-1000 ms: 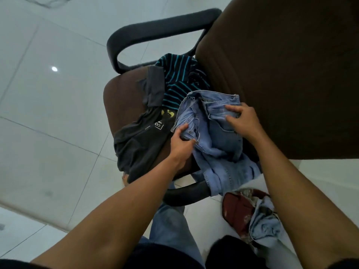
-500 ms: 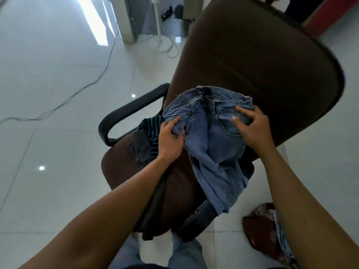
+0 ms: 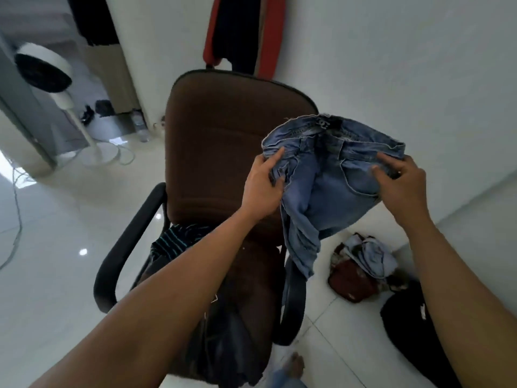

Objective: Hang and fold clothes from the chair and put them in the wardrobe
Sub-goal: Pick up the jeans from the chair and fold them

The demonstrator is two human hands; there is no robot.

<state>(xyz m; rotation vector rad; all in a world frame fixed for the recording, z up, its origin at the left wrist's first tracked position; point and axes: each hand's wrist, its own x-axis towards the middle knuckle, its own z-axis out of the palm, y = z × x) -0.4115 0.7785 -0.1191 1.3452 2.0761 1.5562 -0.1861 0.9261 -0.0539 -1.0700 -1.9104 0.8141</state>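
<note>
A pair of faded blue jeans (image 3: 330, 189) hangs in the air to the right of the brown office chair (image 3: 223, 141), waistband up and legs dangling. My left hand (image 3: 264, 189) grips the waistband's left side. My right hand (image 3: 402, 183) holds the right side by the pocket. On the chair seat lie a dark striped shirt (image 3: 176, 238) and a dark grey garment (image 3: 223, 331), partly hidden by my left forearm.
A heap of red and pale blue clothes (image 3: 361, 267) and a black bag (image 3: 414, 326) lie on the white tiled floor at the right. A standing fan (image 3: 44, 71) with its cable is at the far left. Red and black garments (image 3: 240, 32) hang on the wall behind the chair.
Both hands have lifted the jeans off the chair seat, up and to the right. The view has tilted up, now showing the wall and the fan.
</note>
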